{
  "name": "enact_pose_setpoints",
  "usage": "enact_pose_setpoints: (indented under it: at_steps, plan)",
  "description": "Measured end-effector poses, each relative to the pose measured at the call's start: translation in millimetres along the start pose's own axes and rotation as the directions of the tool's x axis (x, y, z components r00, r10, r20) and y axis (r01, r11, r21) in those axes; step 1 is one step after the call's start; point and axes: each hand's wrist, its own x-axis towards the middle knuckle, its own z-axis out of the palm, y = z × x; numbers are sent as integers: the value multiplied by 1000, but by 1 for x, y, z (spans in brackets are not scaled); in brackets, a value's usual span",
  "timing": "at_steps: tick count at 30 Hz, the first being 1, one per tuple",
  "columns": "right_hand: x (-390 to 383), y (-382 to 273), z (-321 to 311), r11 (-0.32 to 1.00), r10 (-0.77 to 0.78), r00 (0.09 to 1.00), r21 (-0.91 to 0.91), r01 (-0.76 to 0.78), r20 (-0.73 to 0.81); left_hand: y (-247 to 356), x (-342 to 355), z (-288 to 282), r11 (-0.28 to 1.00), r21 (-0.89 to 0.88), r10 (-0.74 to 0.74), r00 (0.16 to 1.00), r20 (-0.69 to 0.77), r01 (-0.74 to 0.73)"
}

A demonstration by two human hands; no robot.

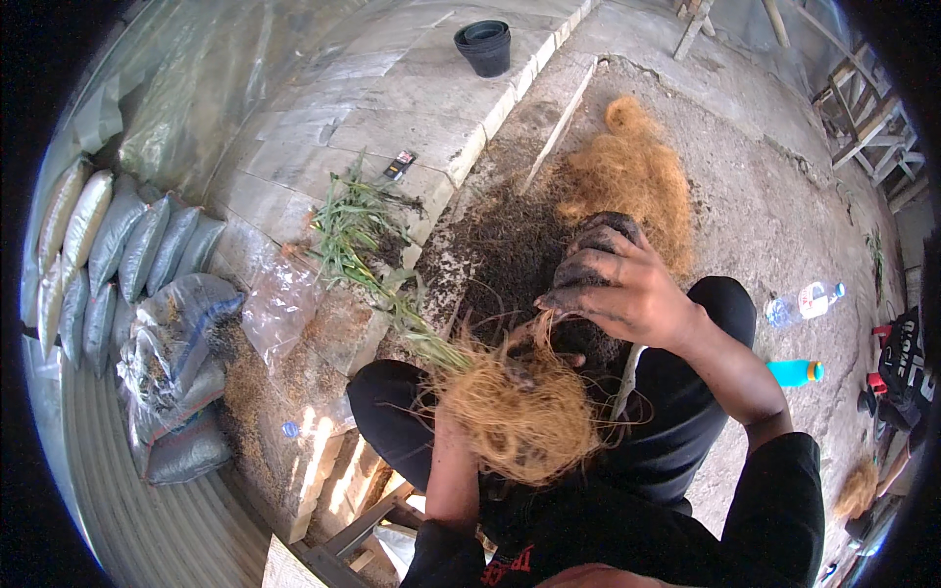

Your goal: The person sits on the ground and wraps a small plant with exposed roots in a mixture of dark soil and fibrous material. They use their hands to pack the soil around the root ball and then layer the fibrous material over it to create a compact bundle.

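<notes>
A shaggy ball of brown coconut fibre rests over my lap. My left hand is wrapped round it from the left, mostly hidden by loose strands. Green leafy stems stick out of the ball's upper left side. Just above the ball is my right hand, soil-stained, its fingers pinched on a few fibre strands drawn up from it. Dark soil lies in a heap beyond the ball. A large pile of loose coconut fibre sits behind my right hand.
More cut green plants lie at the left, near a clear plastic bag. Stacked filled sacks stand farther left. Nested black pots are at the far side. A clear bottle and a turquoise bottle lie at right.
</notes>
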Motion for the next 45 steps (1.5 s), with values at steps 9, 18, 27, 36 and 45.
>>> enact_pose_setpoints:
  at_steps: [9, 18, 27, 36, 45]
  plan:
    - [28, -18, -11, 894, 263, 933, 303, -331, 245, -12, -2, -52, 963, 269, -33, 999, 28, 24]
    - [22, -9, 9, 761, 476, 879, 521, -388, -40, -13, 4, -52, 851, 490, 201, 979, 30, -190]
    - [14, -26, 4, 967, 122, 982, 205, -150, 145, -26, 9, -54, 625, 716, 478, 878, -36, -310]
    - [13, -14, 12, 729, 458, 882, 522, -443, 110, -15, 0, -43, 645, 693, 502, 862, -66, -323]
    - [5, -24, 11, 748, 343, 932, 568, -345, 114, -19, 2, -60, 578, 719, 613, 787, -70, -386]
